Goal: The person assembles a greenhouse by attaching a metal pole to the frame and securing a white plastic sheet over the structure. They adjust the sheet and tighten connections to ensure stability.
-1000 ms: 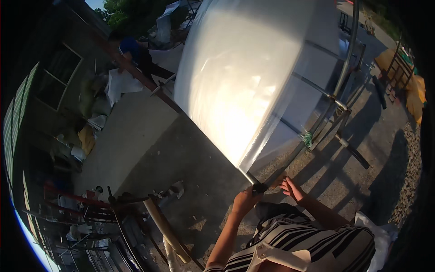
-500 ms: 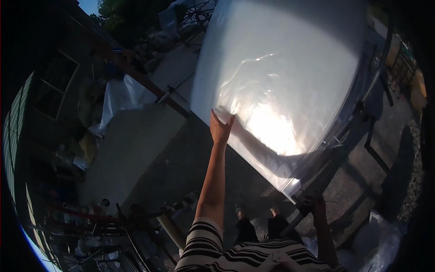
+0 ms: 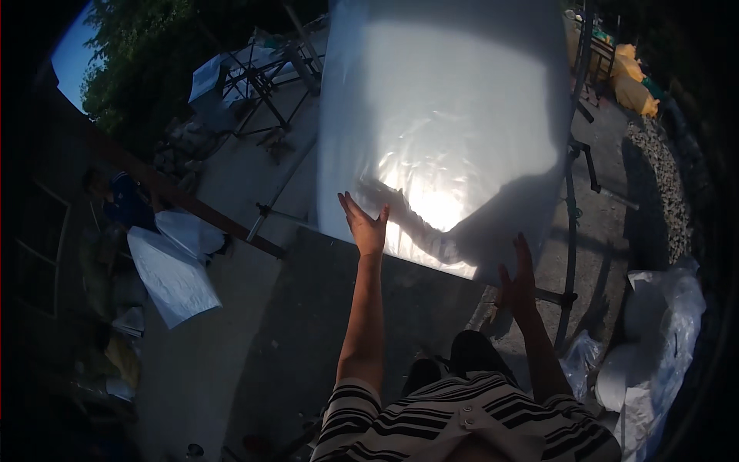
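Observation:
A broad, shiny sheet of whitish translucent plastic film (image 3: 454, 100) stretches away in front of me, with sun glare and wrinkles near its close edge. My left hand (image 3: 366, 229) rests on or just over the left part of that edge, thumb and fingers spread. Close to the sheet's near right corner is my right hand (image 3: 519, 281), in shadow, its fingers raised and thumb apart. Neither hand grips anything. Whether the palms touch the film cannot be told. Beyond my right hand, a dark metal bar (image 3: 556, 297) sticks out from under the corner.
At the left, a person in dark blue (image 3: 127, 200) is beside a hanging white sheet (image 3: 173, 269). Behind a long reddish beam (image 3: 181, 192) stand dark metal frames (image 3: 265, 88). Crumpled clear plastic (image 3: 662, 331) lies at the right, near a gravel strip (image 3: 662, 177).
My right hand has left the dark bar at the lower right and risen to the sheet's near right corner, opening. My left hand stays by the near edge. The view has turned.

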The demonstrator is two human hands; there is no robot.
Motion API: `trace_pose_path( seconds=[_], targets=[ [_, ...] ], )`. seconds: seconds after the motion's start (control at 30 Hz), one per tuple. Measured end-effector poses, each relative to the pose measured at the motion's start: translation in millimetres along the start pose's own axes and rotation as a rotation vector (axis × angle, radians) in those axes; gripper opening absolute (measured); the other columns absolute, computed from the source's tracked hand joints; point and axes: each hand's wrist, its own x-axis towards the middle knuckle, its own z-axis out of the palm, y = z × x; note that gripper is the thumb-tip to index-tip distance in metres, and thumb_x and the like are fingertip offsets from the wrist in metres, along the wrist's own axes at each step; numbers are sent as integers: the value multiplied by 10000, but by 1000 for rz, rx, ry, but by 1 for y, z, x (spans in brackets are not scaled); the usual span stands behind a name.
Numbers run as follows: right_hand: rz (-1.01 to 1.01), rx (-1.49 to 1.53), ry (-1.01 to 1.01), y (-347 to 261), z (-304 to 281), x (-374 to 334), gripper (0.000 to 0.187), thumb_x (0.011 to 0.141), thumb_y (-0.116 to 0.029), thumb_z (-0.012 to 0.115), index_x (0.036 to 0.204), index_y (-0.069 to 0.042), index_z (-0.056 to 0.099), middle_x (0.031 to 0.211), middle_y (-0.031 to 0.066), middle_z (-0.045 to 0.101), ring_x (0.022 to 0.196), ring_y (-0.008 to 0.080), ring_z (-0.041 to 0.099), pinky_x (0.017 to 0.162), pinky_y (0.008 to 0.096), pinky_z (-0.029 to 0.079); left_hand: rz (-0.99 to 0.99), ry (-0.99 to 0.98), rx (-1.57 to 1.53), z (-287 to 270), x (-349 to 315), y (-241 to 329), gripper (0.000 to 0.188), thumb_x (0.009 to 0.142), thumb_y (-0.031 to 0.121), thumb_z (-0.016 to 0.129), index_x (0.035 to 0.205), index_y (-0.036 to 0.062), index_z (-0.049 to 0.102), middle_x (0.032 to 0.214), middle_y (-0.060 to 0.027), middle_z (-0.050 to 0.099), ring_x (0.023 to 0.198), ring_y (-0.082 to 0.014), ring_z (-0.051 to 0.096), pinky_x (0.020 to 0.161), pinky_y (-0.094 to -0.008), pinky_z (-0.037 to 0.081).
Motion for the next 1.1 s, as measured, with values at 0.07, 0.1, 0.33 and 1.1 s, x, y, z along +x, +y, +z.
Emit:
trace_pose_path(
  seconds=[0.07,0.1,0.33,1.1],
  targets=[
    [-59,-225,74,-5,17,8,627,883,-199,545,1405,0,259,1448,207,275,1355,348,258,1105,423,234,-65,-85,55,9,13,-21,965,685,380,769,1377,-41,244,1455,-242,218,1312,-394,297,1046,-440,315],
    [-29,-238,95,-4,24,13,649,882,-210,556,1406,18,249,1454,218,257,1370,363,210,1113,428,214,-54,-148,111,18,10,-27,952,678,370,773,1374,-30,261,1453,-235,231,1308,-387,307,1038,-434,325],
    [-22,-221,144,-25,81,50,677,856,-222,605,1406,-5,274,1437,220,284,1348,366,256,1095,428,251,-151,-172,-409,33,-15,-49,209,845,131,639,1010,26,566,916,-75,633,903,-186,588,848,-309,444],
    [143,649,-288,-147,111,103,211,847,-99,642,1022,-27,548,913,54,627,865,106,582,780,271,462,-34,-1685,-535,-8,14,18,806,789,237,731,1397,4,257,1384,-142,350,1277,-236,369,1045,-333,326]
  ],
)
